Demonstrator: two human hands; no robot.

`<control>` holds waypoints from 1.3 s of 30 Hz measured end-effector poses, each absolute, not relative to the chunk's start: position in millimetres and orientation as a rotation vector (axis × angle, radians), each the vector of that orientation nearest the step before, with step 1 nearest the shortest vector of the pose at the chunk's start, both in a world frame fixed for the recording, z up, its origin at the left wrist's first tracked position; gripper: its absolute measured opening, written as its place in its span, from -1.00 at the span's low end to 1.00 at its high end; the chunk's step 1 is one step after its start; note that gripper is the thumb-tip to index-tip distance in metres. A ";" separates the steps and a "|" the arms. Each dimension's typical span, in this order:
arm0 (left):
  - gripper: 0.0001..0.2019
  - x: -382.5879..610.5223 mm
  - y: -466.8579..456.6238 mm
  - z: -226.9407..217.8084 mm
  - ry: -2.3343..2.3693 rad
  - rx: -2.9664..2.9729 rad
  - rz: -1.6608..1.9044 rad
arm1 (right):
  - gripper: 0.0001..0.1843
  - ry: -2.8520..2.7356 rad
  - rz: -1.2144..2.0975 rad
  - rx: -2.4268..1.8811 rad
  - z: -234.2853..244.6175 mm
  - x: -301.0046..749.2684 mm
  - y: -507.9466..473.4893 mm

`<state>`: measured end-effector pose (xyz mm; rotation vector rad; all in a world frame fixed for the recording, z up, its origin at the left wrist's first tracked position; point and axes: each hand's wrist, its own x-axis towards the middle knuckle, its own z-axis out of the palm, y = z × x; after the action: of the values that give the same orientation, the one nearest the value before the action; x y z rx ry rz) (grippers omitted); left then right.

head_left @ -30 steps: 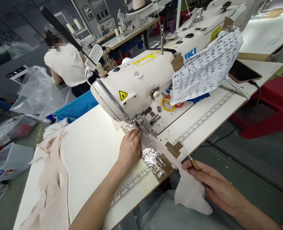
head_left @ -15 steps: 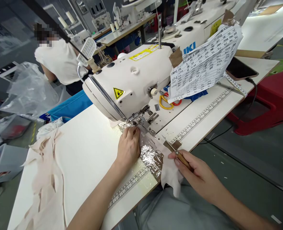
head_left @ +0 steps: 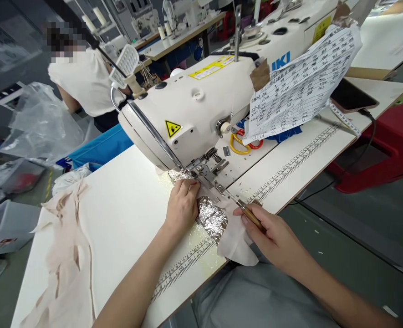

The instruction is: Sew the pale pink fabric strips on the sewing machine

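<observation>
My right hand [head_left: 269,232] is closed round the wooden handle of an awl [head_left: 251,216]. The awl's metal shaft points up and left toward the sewing machine's presser foot area. Pale pink fabric [head_left: 238,241] lies below that hand and drapes over the table's front edge. Beside the needle area of the white sewing machine [head_left: 187,105], my left hand [head_left: 182,205] has its fingers curled together on the fabric; the fingertips are partly hidden. Shiny silver foil or film [head_left: 212,218] covers the table between my hands.
Pink fabric strips [head_left: 64,255] lie on the table's left. Yellow- and red-handled scissors [head_left: 240,145], a handwritten sheet [head_left: 300,86] and a phone [head_left: 353,95] are to the right. A red stool [head_left: 385,141] stands beyond the edge. Another person [head_left: 85,82] sits at the back left.
My right hand has moved slightly left and up, bringing the awl's tip nearer the presser foot. The hanging fabric has shifted left and spread out. My left hand stays near the needle.
</observation>
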<state>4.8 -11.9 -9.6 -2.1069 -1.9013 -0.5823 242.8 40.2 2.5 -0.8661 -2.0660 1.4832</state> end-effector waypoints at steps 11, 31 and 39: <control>-0.66 4.7 -13.9 -9.7 -1.861 -2.111 -0.650 | -0.77 -2.146 1.365 -0.825 5.5 227.2 47.3; -0.69 14.8 -16.7 -7.7 -1.967 -2.010 -0.512 | -0.78 -2.175 1.297 -0.751 -7.9 204.0 59.0; -0.66 13.6 -14.0 -7.5 -2.088 -1.954 -0.356 | -0.79 -2.175 1.318 -0.763 -4.4 202.6 61.4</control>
<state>13.6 -14.0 -7.5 -1.9540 -2.0875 -0.3557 202.6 61.4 -4.4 -0.7632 -2.1753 1.3183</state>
